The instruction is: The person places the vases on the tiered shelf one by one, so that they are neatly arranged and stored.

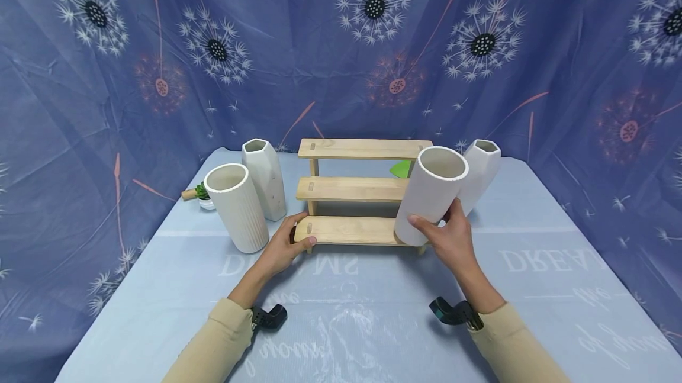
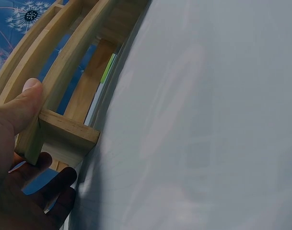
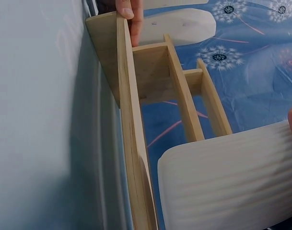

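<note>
Hands (image 1: 285, 247) (image 1: 452, 238) grip shelf (image 1: 354, 189) left, vase (image 1: 430, 199) right, hidden fingers probably curled.

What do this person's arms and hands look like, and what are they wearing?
The left hand and right hand are bare, without gloves. The left sleeve and right sleeve are plain beige, ending short of the wrists. A black, curved device is strapped at the left wrist and another at the right, the latter showing a teal patch.
</note>
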The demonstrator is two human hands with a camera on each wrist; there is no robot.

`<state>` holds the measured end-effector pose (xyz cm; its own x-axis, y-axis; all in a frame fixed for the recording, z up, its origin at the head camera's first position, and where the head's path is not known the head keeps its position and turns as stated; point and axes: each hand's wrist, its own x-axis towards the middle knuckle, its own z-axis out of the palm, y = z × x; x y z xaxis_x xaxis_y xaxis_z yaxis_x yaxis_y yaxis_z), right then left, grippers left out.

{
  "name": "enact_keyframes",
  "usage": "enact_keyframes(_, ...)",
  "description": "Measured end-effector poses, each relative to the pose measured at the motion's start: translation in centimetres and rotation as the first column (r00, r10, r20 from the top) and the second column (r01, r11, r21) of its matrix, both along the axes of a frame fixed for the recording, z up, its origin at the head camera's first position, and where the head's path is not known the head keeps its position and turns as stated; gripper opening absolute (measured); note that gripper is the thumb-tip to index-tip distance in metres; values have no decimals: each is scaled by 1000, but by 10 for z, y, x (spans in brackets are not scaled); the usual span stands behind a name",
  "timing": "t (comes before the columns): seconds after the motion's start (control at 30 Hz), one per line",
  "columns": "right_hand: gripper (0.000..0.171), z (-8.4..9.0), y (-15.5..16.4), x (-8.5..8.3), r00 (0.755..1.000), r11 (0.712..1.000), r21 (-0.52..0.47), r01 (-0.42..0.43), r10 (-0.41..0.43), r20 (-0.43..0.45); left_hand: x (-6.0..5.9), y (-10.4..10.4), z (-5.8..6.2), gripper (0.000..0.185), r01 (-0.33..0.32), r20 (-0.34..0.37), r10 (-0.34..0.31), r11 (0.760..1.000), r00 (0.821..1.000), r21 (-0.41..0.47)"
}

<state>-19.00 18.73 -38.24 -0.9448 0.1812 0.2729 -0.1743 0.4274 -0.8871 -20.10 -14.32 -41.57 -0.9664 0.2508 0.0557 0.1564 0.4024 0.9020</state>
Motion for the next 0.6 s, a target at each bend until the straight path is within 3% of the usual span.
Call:
enact_keyframes(0.2, 84, 0, -4, -3, 1000, 1000, -2, -13, 13, -3, -1, -1, -2, 70, -1, 5, 1, 1000, 1000, -7)
enact_keyframes(0.43, 84, -1, -8, -7, 1000, 1000, 3, -1, 1, 27, -18, -6, -32, 72, -26, -7, 26, 1000, 1000, -16)
enact_keyframes(0.6, 85, -2, -11, -10, 999, 1000, 5, 1, -1, 53, -21, -7, -37, 74, -24, -17, 24, 1000, 1000, -19)
